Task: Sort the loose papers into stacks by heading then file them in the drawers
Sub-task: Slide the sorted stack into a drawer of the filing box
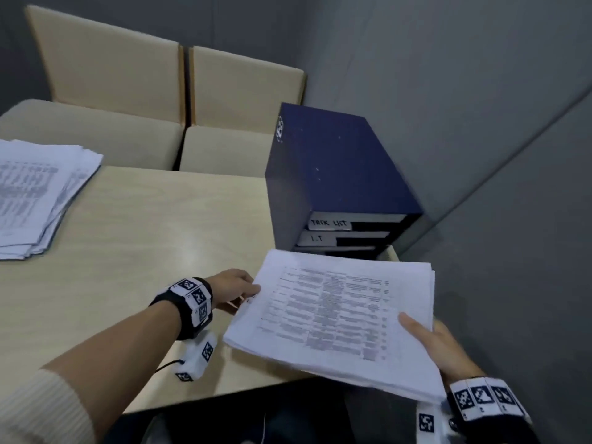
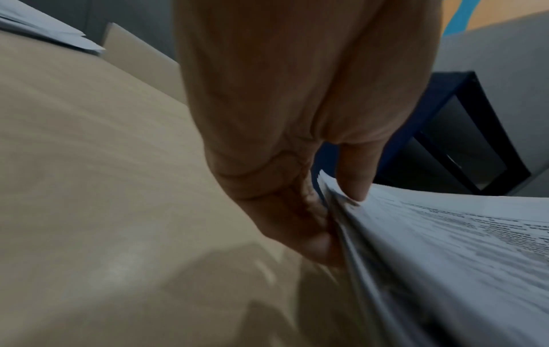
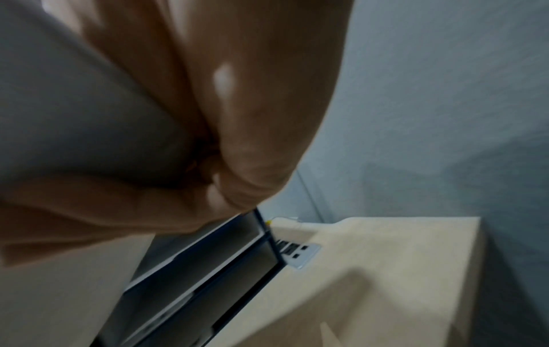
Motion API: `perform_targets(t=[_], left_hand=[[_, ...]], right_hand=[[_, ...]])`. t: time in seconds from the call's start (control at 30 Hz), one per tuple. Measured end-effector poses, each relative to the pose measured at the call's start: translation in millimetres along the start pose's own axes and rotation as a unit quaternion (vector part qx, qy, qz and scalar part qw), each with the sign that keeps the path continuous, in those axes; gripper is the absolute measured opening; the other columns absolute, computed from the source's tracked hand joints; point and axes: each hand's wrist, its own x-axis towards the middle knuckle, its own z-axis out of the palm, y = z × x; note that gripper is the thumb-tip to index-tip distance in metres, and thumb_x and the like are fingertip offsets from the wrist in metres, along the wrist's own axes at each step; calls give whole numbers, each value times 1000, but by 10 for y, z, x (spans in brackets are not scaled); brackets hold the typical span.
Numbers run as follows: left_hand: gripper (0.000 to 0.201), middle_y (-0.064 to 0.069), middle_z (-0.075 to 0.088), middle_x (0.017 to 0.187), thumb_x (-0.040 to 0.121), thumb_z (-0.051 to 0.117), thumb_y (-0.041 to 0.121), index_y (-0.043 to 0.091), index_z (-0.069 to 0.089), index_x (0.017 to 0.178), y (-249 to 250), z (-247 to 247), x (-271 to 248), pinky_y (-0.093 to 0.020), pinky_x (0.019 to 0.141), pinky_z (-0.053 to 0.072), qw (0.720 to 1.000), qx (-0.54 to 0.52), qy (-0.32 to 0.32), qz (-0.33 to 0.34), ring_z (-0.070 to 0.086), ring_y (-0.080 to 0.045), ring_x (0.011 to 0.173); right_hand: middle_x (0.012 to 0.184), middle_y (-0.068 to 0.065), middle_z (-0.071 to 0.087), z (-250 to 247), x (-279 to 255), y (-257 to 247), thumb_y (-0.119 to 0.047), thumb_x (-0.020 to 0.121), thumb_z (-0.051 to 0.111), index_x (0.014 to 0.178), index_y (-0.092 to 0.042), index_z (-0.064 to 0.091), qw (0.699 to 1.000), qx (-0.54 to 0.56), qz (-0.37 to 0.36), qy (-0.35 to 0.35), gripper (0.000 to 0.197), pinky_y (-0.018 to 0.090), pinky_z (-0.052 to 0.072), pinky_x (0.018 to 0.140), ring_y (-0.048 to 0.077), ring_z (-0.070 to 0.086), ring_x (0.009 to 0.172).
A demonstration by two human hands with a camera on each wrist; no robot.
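I hold a thick stack of printed papers in the air, over the table's front right corner and just in front of the dark blue drawer unit. My left hand pinches the stack's left edge, thumb on top and fingers underneath. At the near right corner my right hand grips the stack with the thumb lying on the top sheet. The unit's drawers carry labels reading "TASK LIST" and "I.T". A second stack of papers lies at the table's left edge.
The beige table spans the view, with two beige chairs behind it. Grey walls close in on the right and behind the drawer unit. A socket panel is set in the tabletop beside the unit.
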Motion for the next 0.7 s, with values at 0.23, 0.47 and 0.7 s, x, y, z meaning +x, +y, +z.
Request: perform_targets(t=[0.23,0.47,0.7], left_hand=[[7,-13,66,81,98,58,13,7,58,94,212,742,13,-23,52,53,997,-30,-75,11,65,-19,63],[12,-13,68,77,92,61,3,12,55,87,488,1045,77,-22,50,52,992,-100,-26,72,67,-21,61],[18,-5,64,77,86,67,1,16,58,82,486,1006,-26,-21,54,52,990,-79,-71,94,60,-17,65]], right_hand=[[109,12,73,-740,-210,133,-18,97,59,117,-1,65,994,47,-28,95,27,23,59,62,19,73,91],[112,13,73,-983,-330,419,-21,97,59,118,-1,66,985,97,-47,133,30,38,56,87,27,71,102],[110,8,74,-1063,-420,348,-21,99,55,116,-8,65,982,138,-71,106,25,26,60,70,23,72,100]])
